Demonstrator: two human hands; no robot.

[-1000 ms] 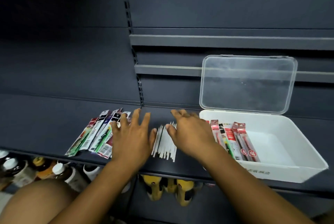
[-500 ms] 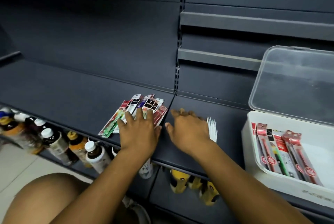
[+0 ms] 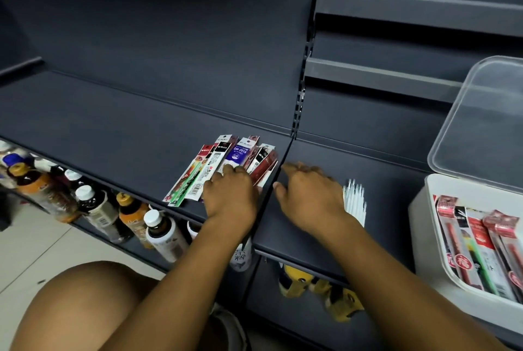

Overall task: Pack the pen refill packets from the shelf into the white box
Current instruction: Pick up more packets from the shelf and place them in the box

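- Both hands have shifted left compared with a second ago. The left hand (image 3: 230, 195) now lies on the pen refill packets (image 3: 223, 163), and the right hand (image 3: 310, 195) has come off the loose white refills (image 3: 355, 200).
- Packets: fanned on the dark shelf (image 3: 127, 124), just left of the seam between the shelf panels. Their long axes run from the front edge at near-left up toward the back wall at far-right, with the printed header ends pointing away from the person.
- Left hand: fingers slightly bent and laid flat over the nearer, right part of the fan, touching it. No pinch shows, and the thumb side is hidden. This hand is plainly the nearer one for the pickup.
- Right hand: just across the seam and close beside the fan's right edge, with fingers relaxed, spread and empty.
- Loose white refills: a small bundle behind the right wrist, pointing toward the back wall.
- White box (image 3: 424, 226): far right, well apart from the fan, with the clear lid (image 3: 481, 129) standing open. Several packets already lie inside, lengthwise front to back.
- Judgement: the fan probably needs squaring into a stack along its long axis, then carrying rightward past the white refills to the box.
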